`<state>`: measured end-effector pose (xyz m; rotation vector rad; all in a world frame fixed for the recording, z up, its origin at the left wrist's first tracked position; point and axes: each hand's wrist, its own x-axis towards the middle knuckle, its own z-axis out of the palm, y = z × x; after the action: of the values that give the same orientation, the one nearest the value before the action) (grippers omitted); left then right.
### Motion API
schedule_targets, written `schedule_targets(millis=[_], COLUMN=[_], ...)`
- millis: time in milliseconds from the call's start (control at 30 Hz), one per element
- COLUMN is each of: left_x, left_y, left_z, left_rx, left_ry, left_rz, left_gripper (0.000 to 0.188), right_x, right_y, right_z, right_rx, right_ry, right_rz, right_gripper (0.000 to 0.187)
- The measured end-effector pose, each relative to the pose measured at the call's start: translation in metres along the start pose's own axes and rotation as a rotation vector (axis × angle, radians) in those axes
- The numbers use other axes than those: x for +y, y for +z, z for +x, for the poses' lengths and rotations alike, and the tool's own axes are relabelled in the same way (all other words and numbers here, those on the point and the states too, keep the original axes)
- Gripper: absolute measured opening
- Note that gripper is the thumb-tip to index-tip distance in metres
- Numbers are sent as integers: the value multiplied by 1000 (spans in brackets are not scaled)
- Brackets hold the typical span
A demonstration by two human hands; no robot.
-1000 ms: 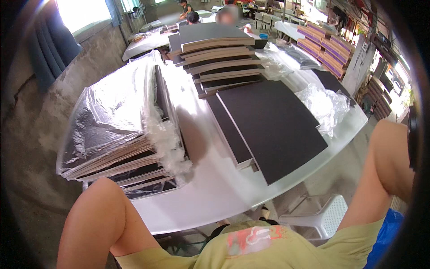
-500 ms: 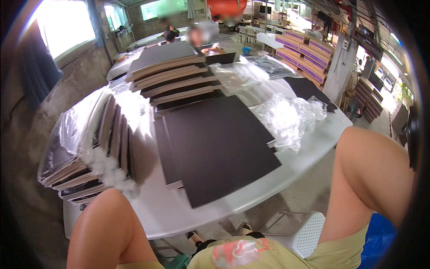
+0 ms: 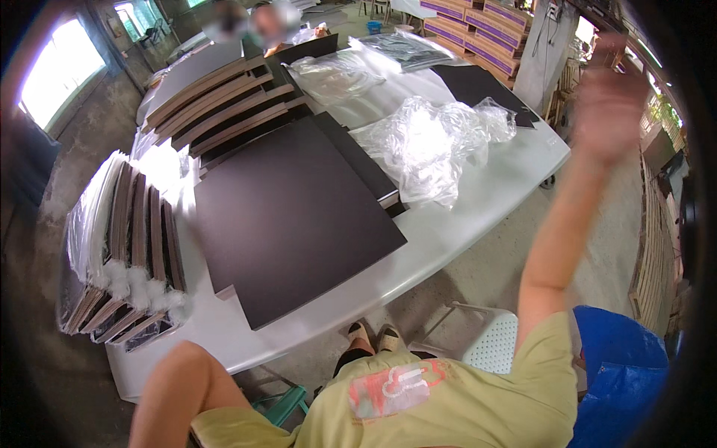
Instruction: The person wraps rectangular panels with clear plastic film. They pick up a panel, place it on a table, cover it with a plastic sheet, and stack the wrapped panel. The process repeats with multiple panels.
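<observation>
My right hand (image 3: 612, 112) is raised at the upper right, away from the table, and smeared by motion, so its fingers cannot be made out. Of my left arm (image 3: 179, 381) only the bent part around the elbow shows at the lower left; that hand is out of sight. In front of me a large flat black board (image 3: 299, 224) lies on the white table (image 3: 358, 310), on top of other black boards. Behind it rises a stepped stack of dark boards (image 3: 231, 112) with brown edges. Neither hand touches these boards in view.
Plastic-wrapped boards (image 3: 119, 254) stand at the table's left. Crumpled clear plastic (image 3: 433, 149) lies right of the black board, near another dark sheet (image 3: 485, 89). Other people (image 3: 269, 26) are beyond the stack. A white stool (image 3: 489, 340) and blue sheeting (image 3: 624, 373) are beside me.
My right arm has swung from a bent pose near the right edge to a raised one, bringing the hand into view. The view has shifted; the top board now sits squarer over those below.
</observation>
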<state>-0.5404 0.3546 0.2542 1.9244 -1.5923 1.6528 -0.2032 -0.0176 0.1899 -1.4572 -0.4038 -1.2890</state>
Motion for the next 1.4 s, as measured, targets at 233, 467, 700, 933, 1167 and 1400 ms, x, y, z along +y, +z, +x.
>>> schedule_targets(millis=[233,467,700,933,1167,1400], left_x=[38,60,21,-8,-23,-123], left_y=[28,17,24,127,214,375], left_z=[-154,-231,-252,-233,-167,-74], left_rx=[564,757,812,649,356,-290], left_ry=[-1039,-1738,-1632,-1730,-1739,-1106], left_rz=[426,436,300,-189,-540,-78], left_gripper=[23,19,14,8,13,92], right_x=[114,170,185,165,160,126], right_y=[73,87,58,9,49,72], right_z=[-262,-328,-320,-310,-174,-55], right_rx=[-877,-949,-1016,-1147,-505,-868], right_ry=[699,299,691,453,523,469], right_rz=[-134,-538,-377,-461,-109,239], right_gripper=[19,35,46,18,9,14])
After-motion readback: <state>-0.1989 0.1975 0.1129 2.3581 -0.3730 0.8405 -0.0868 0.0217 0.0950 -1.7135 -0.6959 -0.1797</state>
